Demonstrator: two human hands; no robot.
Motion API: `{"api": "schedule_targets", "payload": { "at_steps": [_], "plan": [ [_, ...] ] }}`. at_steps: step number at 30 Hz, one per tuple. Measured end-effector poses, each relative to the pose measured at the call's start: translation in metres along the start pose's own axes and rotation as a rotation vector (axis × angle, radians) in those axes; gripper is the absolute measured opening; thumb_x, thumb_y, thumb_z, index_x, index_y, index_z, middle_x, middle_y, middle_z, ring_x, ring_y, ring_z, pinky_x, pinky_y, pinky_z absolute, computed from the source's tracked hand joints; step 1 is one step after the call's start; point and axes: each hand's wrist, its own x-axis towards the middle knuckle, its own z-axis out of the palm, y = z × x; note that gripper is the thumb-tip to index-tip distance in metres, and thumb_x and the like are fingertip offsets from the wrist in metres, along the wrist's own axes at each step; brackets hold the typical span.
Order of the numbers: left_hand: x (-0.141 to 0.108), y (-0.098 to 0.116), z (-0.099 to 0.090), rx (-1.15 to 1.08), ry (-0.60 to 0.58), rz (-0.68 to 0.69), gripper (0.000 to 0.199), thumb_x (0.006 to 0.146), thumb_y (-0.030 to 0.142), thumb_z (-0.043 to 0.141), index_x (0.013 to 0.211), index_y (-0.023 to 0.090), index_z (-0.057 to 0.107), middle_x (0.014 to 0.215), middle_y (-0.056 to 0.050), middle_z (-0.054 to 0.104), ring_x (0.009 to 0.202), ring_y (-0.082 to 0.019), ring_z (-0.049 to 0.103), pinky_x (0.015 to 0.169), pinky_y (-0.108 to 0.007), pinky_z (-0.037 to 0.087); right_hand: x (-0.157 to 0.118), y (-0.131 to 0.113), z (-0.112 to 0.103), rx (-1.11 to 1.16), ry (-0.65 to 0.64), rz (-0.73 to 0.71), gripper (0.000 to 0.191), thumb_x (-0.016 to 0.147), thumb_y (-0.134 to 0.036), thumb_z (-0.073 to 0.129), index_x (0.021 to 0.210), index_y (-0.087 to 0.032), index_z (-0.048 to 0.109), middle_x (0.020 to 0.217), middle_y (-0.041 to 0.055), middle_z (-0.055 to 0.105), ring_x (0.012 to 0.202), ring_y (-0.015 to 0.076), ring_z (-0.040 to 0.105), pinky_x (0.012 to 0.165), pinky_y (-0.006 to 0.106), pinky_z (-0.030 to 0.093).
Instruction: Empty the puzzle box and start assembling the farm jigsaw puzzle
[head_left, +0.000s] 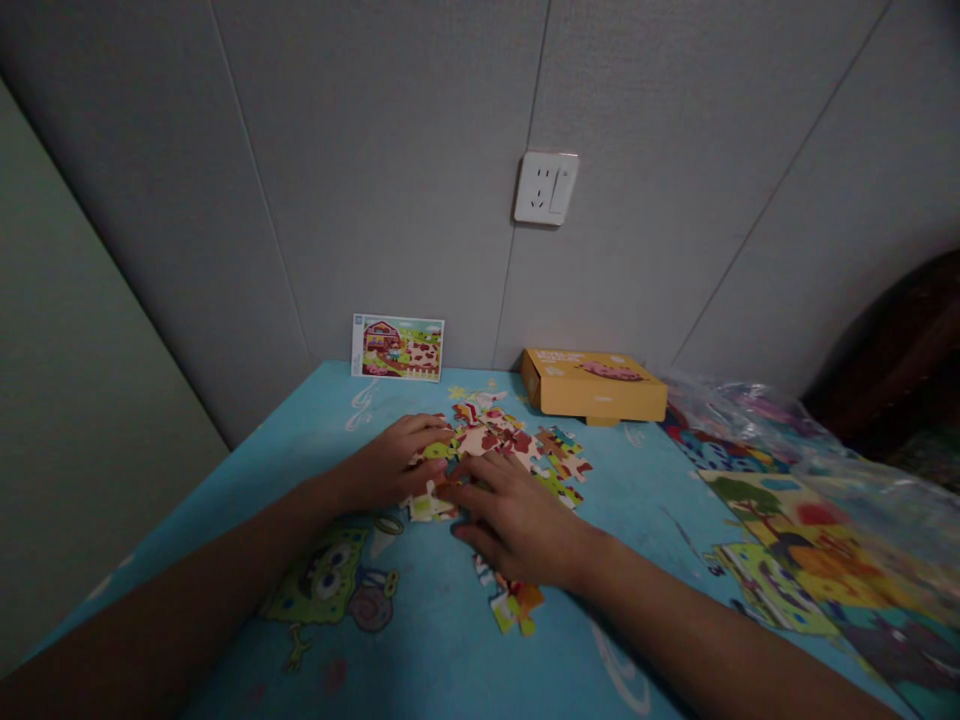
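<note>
Jigsaw puzzle pieces (499, 437) lie in a loose pile in the middle of the blue table, some overlapping. On the pile's left side rests my left hand (394, 462), its fingers stretched out over the pieces. My right hand (517, 515) reaches over the near side, fingers spread and fingertips touching pieces close to the left hand. A few more pieces (517, 605) show below the right hand, partly covered by it. To its right lie colourful pieces (562, 455). What is under both palms is hidden.
A farm picture card (399, 348) leans against the wall at the back. The yellow puzzle box (596, 385) stands right of it. Picture boards (810, 540) and clear plastic bags (892, 510) cover the right side. A wall socket (546, 188) is above.
</note>
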Motion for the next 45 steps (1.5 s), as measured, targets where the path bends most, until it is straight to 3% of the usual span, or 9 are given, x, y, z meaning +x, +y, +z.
{"api": "schedule_targets", "payload": {
  "at_steps": [4,8,13,17,22,26,31,42,45],
  "plan": [
    [-0.002,0.009,-0.009,-0.007,-0.052,0.064,0.055,0.085,0.044,0.058,0.133,0.019,0.051,0.139,-0.014,0.046,0.131,-0.029,0.039,0.109,-0.047,0.033,-0.004,-0.005,-0.007,0.145,-0.031,-0.12,0.033,0.083,-0.036,0.062,0.111,-0.018,0.062,0.101,0.0077,0.062,0.089,0.0208,0.058,0.08,0.034,0.046],
    [-0.004,0.016,-0.015,0.03,-0.221,0.156,0.078,0.074,0.062,0.065,0.141,0.029,0.042,0.152,-0.011,0.031,0.14,-0.039,0.022,0.112,-0.06,0.017,-0.008,-0.007,-0.013,0.22,-0.188,-0.228,0.048,0.069,-0.044,0.075,0.11,-0.02,0.064,0.101,0.0054,0.064,0.087,0.0211,0.06,0.075,0.031,0.047],
    [-0.006,0.014,-0.01,0.081,-0.232,0.122,0.07,0.081,0.057,0.06,0.142,0.029,0.041,0.154,-0.012,0.026,0.141,-0.039,0.019,0.111,-0.062,0.015,-0.007,0.002,-0.013,0.226,-0.174,-0.233,0.036,0.07,-0.023,0.073,0.105,-0.02,0.067,0.102,0.0049,0.064,0.095,0.0207,0.058,0.087,0.033,0.045],
    [-0.007,0.007,-0.004,0.102,-0.2,0.098,0.066,0.081,0.052,0.063,0.139,0.027,0.045,0.153,-0.014,0.028,0.14,-0.038,0.022,0.112,-0.06,0.016,-0.003,0.022,-0.01,0.141,-0.033,-0.121,0.022,0.074,-0.02,0.068,0.096,-0.019,0.069,0.094,0.0059,0.062,0.092,0.0207,0.056,0.084,0.035,0.044],
    [-0.006,0.013,-0.006,0.101,-0.193,0.068,0.066,0.08,0.051,0.065,0.139,0.031,0.046,0.153,-0.012,0.028,0.139,-0.039,0.024,0.111,-0.062,0.018,0.003,0.055,0.0,-0.069,0.291,0.323,0.031,0.093,-0.034,0.049,0.113,-0.019,0.066,0.108,0.012,0.06,0.101,0.0244,0.052,0.089,0.04,0.042],
    [-0.005,0.045,-0.01,0.043,-0.219,0.183,0.069,0.076,0.059,0.066,0.138,0.039,0.045,0.158,-0.009,0.017,0.141,-0.041,0.018,0.11,-0.066,0.012,0.006,0.072,0.01,-0.21,0.172,0.543,0.039,0.095,-0.042,0.041,0.128,-0.029,0.059,0.119,0.0128,0.059,0.112,0.0304,0.05,0.09,0.047,0.04],
    [-0.005,0.07,-0.008,-0.03,-0.356,0.265,0.054,0.08,0.061,0.06,0.132,0.047,0.05,0.159,-0.002,0.011,0.141,-0.045,0.014,0.105,-0.074,0.01,0.007,0.076,0.013,-0.175,0.127,0.547,0.034,0.094,-0.039,0.045,0.121,-0.031,0.064,0.116,0.0093,0.062,0.107,0.0283,0.054,0.085,0.043,0.041],
    [-0.001,0.044,-0.004,0.006,-0.311,0.184,0.036,0.093,0.043,0.051,0.129,0.048,0.052,0.155,-0.003,0.026,0.142,-0.036,0.022,0.11,-0.065,0.017,0.008,0.078,0.011,-0.08,0.22,0.576,0.02,0.086,-0.026,0.057,0.1,-0.023,0.071,0.097,0.0067,0.068,0.098,0.0241,0.055,0.088,0.038,0.039],
    [-0.001,0.045,-0.003,0.003,-0.291,0.197,0.038,0.092,0.039,0.054,0.128,0.047,0.053,0.154,-0.004,0.029,0.141,-0.035,0.025,0.11,-0.063,0.019,0.007,0.078,0.013,-0.137,0.234,0.548,0.024,0.087,-0.027,0.056,0.107,-0.025,0.07,0.114,0.0082,0.064,0.108,0.0264,0.052,0.092,0.042,0.037]
  ]
}}
